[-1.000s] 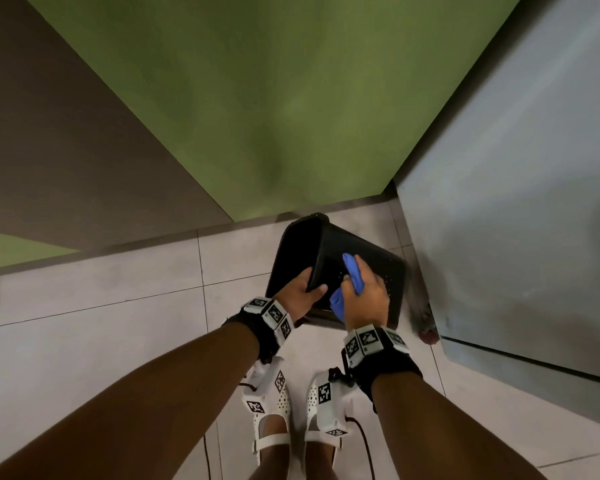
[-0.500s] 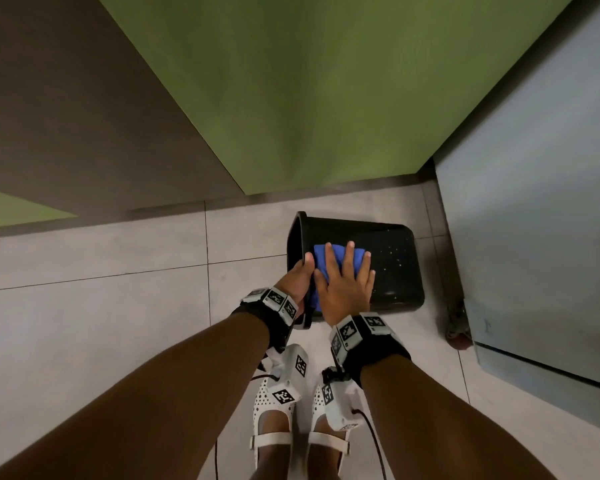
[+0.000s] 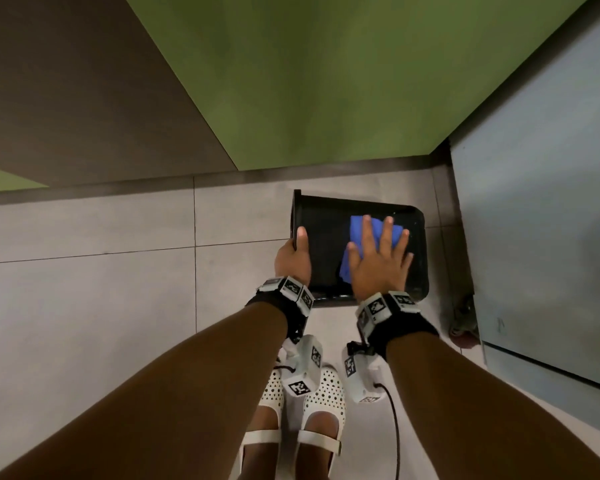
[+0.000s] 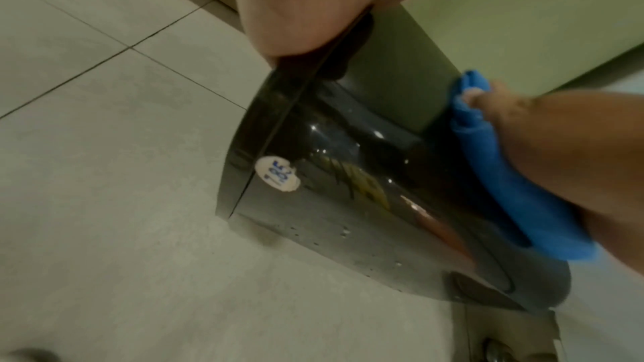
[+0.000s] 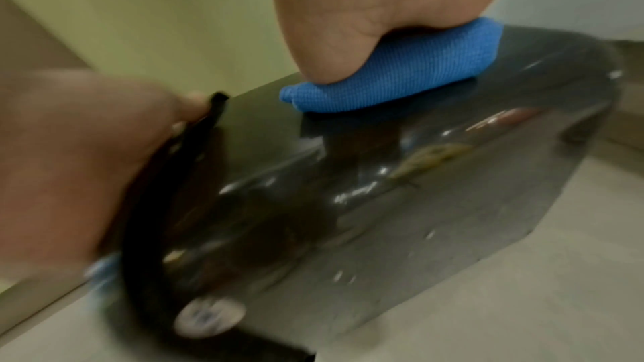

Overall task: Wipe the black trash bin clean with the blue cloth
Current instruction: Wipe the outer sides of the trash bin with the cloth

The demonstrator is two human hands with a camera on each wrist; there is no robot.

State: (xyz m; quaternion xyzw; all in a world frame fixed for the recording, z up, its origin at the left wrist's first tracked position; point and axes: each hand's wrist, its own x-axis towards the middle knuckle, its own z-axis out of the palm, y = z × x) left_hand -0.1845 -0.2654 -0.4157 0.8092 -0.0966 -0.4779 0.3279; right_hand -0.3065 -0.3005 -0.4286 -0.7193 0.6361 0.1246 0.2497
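Note:
The black trash bin [image 3: 326,258] lies on its side on the tiled floor, its rim to the left. My left hand [image 3: 293,258] grips that rim, thumb on the outside. My right hand [image 3: 378,261] lies flat with spread fingers on the blue cloth [image 3: 355,233], pressing it against the bin's upper side toward the base end. The left wrist view shows the glossy bin [image 4: 366,203] with a round white sticker [image 4: 277,174] and the cloth [image 4: 516,194] under my right hand. In the right wrist view the cloth [image 5: 400,73] is squashed under my palm on the bin [image 5: 348,203].
A green wall panel [image 3: 309,81] and a dark skirting stand just behind the bin. A grey cabinet [image 3: 541,202] on a small caster [image 3: 463,323] is close on the right. My feet in white perforated shoes [image 3: 323,396] are right below the bin.
The bin has been turned flatter on its side. My right hand has gone from gripping the bunched cloth to pressing it flat, and has slid it rightward along the bin.

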